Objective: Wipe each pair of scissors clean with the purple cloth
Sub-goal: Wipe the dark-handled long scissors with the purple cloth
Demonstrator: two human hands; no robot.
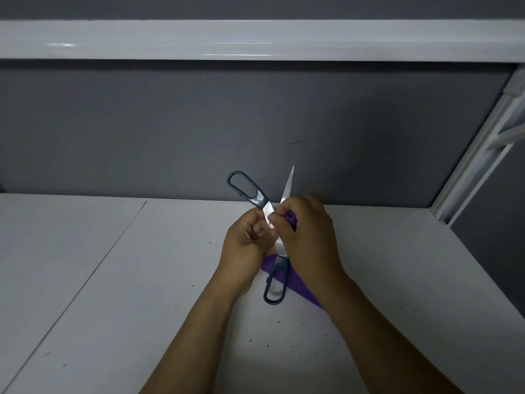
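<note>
Matte white table (113,280) with dark specks (267,345). Flat purple cloth (301,288) trails under the forearms. Above it, open scissors (279,265), dark plastic loop handles, shiny blades. Left hand (244,243) curls round one blade; right hand (306,234) pinches bunched cloth against the blades, hiding the pivot. Behind them a grey wall (199,123) and a glossy white ledge (255,38).

I am facing a grey wall (199,123) with a white shelf (255,38) running above, standing over a speckled white table (113,280).

A white table (113,280) lies under the left hand (244,240) and right hand (308,231), with dark specks (265,345) near the wrists. Beyond stands a gray wall (170,123), with a white ledge (255,38) higher up.
</note>
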